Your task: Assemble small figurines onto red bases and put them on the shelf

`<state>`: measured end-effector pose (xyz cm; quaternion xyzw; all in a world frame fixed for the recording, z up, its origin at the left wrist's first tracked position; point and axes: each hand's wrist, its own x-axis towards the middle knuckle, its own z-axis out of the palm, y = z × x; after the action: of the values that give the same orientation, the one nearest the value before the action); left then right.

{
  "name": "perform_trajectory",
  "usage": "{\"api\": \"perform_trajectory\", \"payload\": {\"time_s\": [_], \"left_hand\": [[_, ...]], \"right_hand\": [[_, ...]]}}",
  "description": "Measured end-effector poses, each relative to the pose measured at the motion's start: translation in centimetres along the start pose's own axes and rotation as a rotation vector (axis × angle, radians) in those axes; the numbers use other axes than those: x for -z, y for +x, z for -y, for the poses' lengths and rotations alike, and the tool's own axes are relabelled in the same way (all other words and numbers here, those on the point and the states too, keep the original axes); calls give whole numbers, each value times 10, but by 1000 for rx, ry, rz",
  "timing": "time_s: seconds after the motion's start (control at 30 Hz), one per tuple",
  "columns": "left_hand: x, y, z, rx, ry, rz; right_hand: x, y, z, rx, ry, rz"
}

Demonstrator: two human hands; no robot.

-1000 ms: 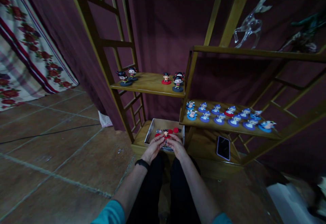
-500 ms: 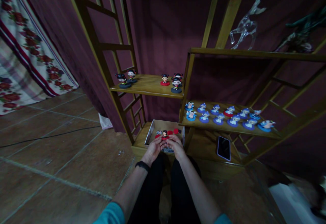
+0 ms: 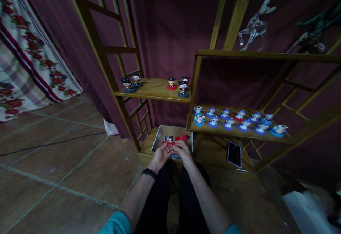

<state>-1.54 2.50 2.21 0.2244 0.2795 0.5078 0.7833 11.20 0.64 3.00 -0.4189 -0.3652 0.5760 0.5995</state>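
Observation:
A small black-haired figurine (image 3: 171, 139) on a red round base is held between my two hands, over the front of a shallow cardboard box (image 3: 157, 138). My left hand (image 3: 161, 155) has its fingers closed about the base from the left. From the right, my right hand (image 3: 183, 150) pinches at the same base, fingertips almost meeting the left ones. The exact grip is partly hidden by the fingers. Inside the box lie red round bases (image 3: 184, 137) and a small black-and-white piece (image 3: 166, 139).
Black-haired figurines (image 3: 183, 89) stand on the upper left shelf (image 3: 154, 91). Blue and purple figurines (image 3: 228, 124) line the right shelf (image 3: 282, 141). A phone (image 3: 234, 154) lies on the lowest board. Above stands a clear deer ornament (image 3: 254, 30), beside wooden posts.
The figurine has shifted slightly left and turned in my fingers. Both hands stay nearly in place over the box, and the view has moved a little.

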Motion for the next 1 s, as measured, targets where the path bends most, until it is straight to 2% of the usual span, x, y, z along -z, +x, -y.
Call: {"api": "perform_trajectory", "payload": {"time_s": [0.2,0.43,0.73,1.0], "left_hand": [[-3,-3,-2,10,-10,18],[-4,-3,1,-80,73,1],[-8,-3,6,-171,141,14],[-6,-3,7,-163,171,44]], "right_hand": [[0,1,1,-10,3,1],[-2,-5,10,-36,14,-77],[-2,1,0,-61,79,-23],[3,2,-2,-85,220,-37]]}}
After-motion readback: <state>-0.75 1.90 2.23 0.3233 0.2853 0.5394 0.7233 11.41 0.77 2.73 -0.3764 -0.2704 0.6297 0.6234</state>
